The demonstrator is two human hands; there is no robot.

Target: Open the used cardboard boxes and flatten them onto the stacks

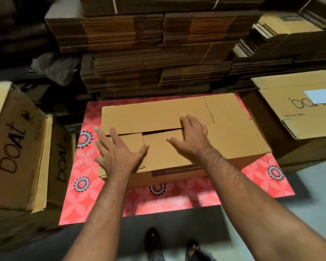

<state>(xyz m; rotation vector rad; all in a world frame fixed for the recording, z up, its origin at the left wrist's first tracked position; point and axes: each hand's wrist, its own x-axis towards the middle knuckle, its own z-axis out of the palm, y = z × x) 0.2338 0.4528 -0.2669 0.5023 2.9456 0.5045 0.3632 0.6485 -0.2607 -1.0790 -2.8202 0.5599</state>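
A brown cardboard box (233, 132) lies on a red flowered sheet (87, 194), its top flaps closed with a narrow gap along the middle seam. My left hand (117, 151) rests flat with spread fingers on the near-left flap. My right hand (192, 136) lies flat across the seam at the box's middle, fingers straight. Neither hand holds anything. A brown printed band runs along the box's front edge.
Tall stacks of flattened cardboard (151, 59) rise right behind the box. Upright "boat" boxes (13, 147) stand at the left. Another "boat" box (297, 112) with open flaps sits at the right. My feet (152, 242) stand on the grey floor below.
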